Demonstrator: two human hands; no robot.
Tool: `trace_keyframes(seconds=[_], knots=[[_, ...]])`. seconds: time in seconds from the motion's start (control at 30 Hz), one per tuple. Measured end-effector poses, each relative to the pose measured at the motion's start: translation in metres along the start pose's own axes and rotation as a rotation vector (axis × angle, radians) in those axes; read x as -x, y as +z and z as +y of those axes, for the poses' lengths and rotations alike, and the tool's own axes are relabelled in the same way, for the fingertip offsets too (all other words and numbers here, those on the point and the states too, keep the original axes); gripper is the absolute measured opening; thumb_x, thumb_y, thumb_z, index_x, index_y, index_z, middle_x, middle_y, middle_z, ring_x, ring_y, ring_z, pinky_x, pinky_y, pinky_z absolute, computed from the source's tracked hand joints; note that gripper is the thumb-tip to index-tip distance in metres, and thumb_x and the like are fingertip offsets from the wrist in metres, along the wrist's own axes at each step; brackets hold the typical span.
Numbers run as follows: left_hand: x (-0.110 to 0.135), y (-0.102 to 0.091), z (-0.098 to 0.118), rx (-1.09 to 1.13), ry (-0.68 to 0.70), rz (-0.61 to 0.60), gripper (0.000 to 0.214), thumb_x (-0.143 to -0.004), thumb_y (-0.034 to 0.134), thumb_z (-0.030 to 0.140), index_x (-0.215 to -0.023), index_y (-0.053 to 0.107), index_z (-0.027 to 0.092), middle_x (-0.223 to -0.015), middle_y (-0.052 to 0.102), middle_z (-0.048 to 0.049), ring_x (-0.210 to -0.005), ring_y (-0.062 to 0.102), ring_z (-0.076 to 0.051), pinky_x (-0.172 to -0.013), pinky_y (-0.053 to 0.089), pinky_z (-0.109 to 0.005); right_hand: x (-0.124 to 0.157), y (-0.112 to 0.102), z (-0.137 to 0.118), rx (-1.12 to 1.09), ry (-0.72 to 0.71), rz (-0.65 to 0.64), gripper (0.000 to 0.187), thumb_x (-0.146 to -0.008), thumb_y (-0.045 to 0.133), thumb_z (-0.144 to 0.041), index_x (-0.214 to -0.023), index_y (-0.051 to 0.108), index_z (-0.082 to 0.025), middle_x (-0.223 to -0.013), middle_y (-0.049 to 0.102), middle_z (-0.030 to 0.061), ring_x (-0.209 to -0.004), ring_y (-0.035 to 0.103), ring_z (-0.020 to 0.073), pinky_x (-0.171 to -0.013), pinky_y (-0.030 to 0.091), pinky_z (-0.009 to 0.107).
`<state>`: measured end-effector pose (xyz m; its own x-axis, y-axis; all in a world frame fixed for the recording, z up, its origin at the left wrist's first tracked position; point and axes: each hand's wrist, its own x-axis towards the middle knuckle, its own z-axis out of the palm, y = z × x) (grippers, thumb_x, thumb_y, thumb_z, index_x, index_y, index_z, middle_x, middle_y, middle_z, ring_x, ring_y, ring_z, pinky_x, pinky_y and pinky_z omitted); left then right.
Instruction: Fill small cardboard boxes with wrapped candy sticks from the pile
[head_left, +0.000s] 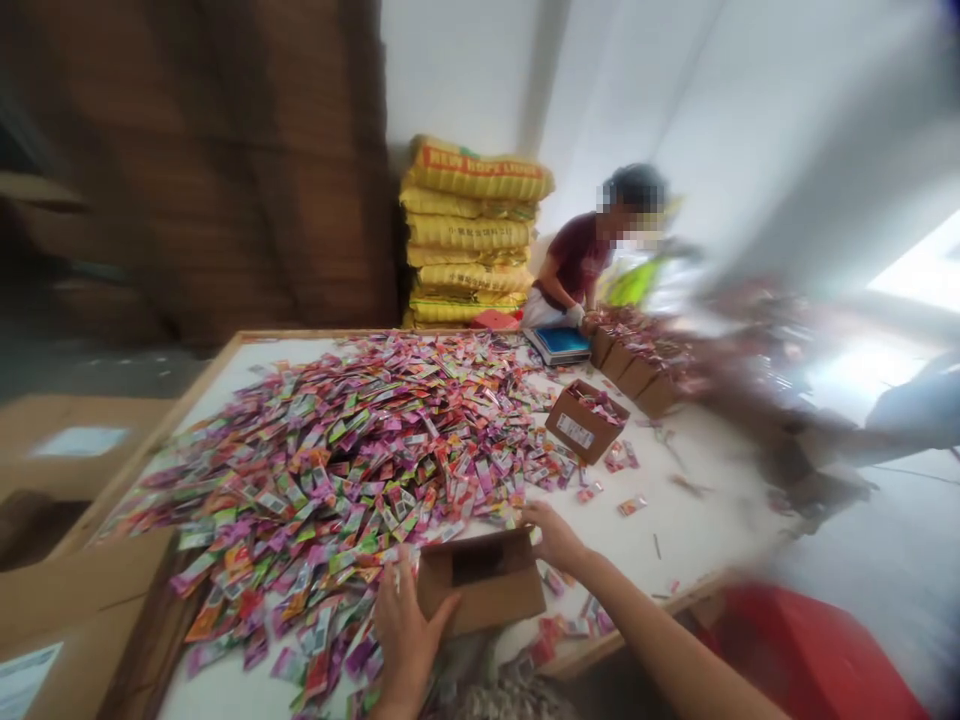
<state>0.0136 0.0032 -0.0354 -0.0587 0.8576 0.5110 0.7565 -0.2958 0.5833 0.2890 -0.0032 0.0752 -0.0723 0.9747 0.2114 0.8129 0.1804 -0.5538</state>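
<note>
A small open cardboard box [499,595] is at the near edge of the white table, its mouth tilted so that part of the dark inside shows. My left hand [409,625] grips its left end, the thumb across the front face. At the far right corner, my right hand [553,538] has its fingers closed on the box. Just beyond lies a broad heap of small colourful sachets [375,440], purple, green and orange. Some of them touch the area around my left hand.
Another cardboard box [574,425] full of sachets stands right of the heap, beside a blue-topped scale [561,342]. A co-worker [581,255] bends over a row of filled boxes [637,365]. Yellow sacks [472,235] are stacked behind; a red object [810,650] sits at lower right.
</note>
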Motion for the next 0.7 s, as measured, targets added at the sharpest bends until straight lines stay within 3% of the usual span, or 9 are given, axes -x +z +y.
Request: trace_keyframes(seconds=[0.1,0.17,0.23,0.33,0.47,0.53,0.6,0.63,0.7], knots=[[-0.005,-0.007,0.006,-0.082,0.025,-0.055,0.096,-0.085,0.065,0.053,-0.159,0.014,0.019,-0.159,0.025,-0.0291,-0.144,0.032,-0.046,-0.103,0.042,-0.066,0.006,0.000,-0.022,0.048,-0.178,-0.062,0.059,-0.065,0.079,-0.011,-0.121,0.065,-0.024,-0.115,0.069,0.0058,-0.107,0.062,0.0272,-0.097,0.050,0.040],[-0.007,-0.015,0.013,-0.123,0.172,-0.089,0.076,-0.089,0.063,0.045,-0.155,0.029,0.027,-0.161,0.024,-0.0231,-0.147,0.027,-0.045,-0.107,0.034,-0.071,0.020,0.016,-0.032,0.116,-0.238,-0.050,0.046,-0.075,0.072,-0.014,-0.121,0.066,-0.020,-0.112,0.070,0.0090,-0.105,0.063,0.0280,-0.097,0.051,0.043],[-0.010,-0.021,0.019,-0.123,0.382,-0.164,0.045,-0.093,0.058,0.031,-0.138,0.054,0.029,-0.154,0.041,-0.0150,-0.144,0.033,-0.040,-0.113,0.022,-0.073,0.038,0.039,-0.034,0.167,-0.249,-0.022,0.032,-0.081,0.061,-0.009,-0.112,0.069,-0.016,-0.112,0.071,0.0118,-0.105,0.062,0.0280,-0.098,0.051,0.045],[-0.017,-0.021,0.027,-0.051,0.594,-0.359,0.023,-0.095,0.049,0.013,-0.103,0.068,0.023,-0.119,0.067,-0.0048,-0.123,0.053,-0.026,-0.121,0.019,-0.063,0.060,0.070,-0.024,0.180,-0.279,0.013,0.037,-0.085,0.048,-0.004,-0.114,0.069,-0.013,-0.120,0.069,0.0137,-0.114,0.059,0.0271,-0.102,0.050,0.045],[-0.033,-0.009,0.036,-0.032,0.612,-0.563,0.023,-0.092,0.049,0.009,-0.077,0.064,0.018,-0.092,0.064,-0.0042,-0.101,0.056,-0.022,-0.110,0.040,-0.045,0.063,0.097,-0.012,0.192,-0.192,0.079,0.044,-0.079,0.046,-0.003,-0.117,0.069,-0.010,-0.124,0.067,0.0157,-0.123,0.054,0.0297,-0.107,0.048,0.048],[-0.039,-0.006,0.038,-0.053,0.577,-0.567,0.022,-0.092,0.047,0.008,-0.088,0.067,0.018,-0.099,0.065,-0.0064,-0.102,0.056,-0.023,-0.104,0.043,-0.046,0.060,0.103,-0.014,0.201,-0.107,0.052,0.046,-0.076,0.050,-0.007,-0.119,0.069,-0.009,-0.126,0.066,0.0177,-0.124,0.054,0.0330,-0.108,0.047,0.052],[-0.042,-0.004,0.039,-0.052,0.571,-0.572,0.029,-0.092,0.055,0.022,-0.119,0.064,0.019,-0.125,0.062,-0.0128,-0.119,0.053,-0.029,-0.106,0.040,-0.053,0.057,0.102,-0.019,0.176,-0.065,0.018,0.050,-0.077,0.051,-0.011,-0.125,0.066,-0.008,-0.129,0.064,0.0196,-0.127,0.053,0.0344,-0.110,0.045,0.053],[-0.043,-0.004,0.039,-0.052,0.580,-0.603,0.050,-0.087,0.064,0.035,-0.135,0.056,0.021,-0.140,0.054,-0.0165,-0.130,0.046,-0.035,-0.110,0.035,-0.059,0.054,0.099,-0.022,0.134,-0.062,0.008,0.050,-0.079,0.051,-0.012,-0.127,0.066,-0.009,-0.130,0.064,0.0193,-0.127,0.054,0.0334,-0.111,0.044,0.052],[-0.048,-0.003,0.041,-0.078,0.587,-0.721,0.101,-0.062,0.082,0.055,-0.150,0.041,0.029,-0.159,0.033,-0.0198,-0.143,0.029,-0.049,-0.113,0.021,-0.073,0.044,0.084,-0.023,-0.027,-0.063,0.002,0.044,-0.082,0.050,-0.015,-0.121,0.071,-0.016,-0.123,0.069,0.0147,-0.121,0.060,0.0290,-0.108,0.048,0.046]])
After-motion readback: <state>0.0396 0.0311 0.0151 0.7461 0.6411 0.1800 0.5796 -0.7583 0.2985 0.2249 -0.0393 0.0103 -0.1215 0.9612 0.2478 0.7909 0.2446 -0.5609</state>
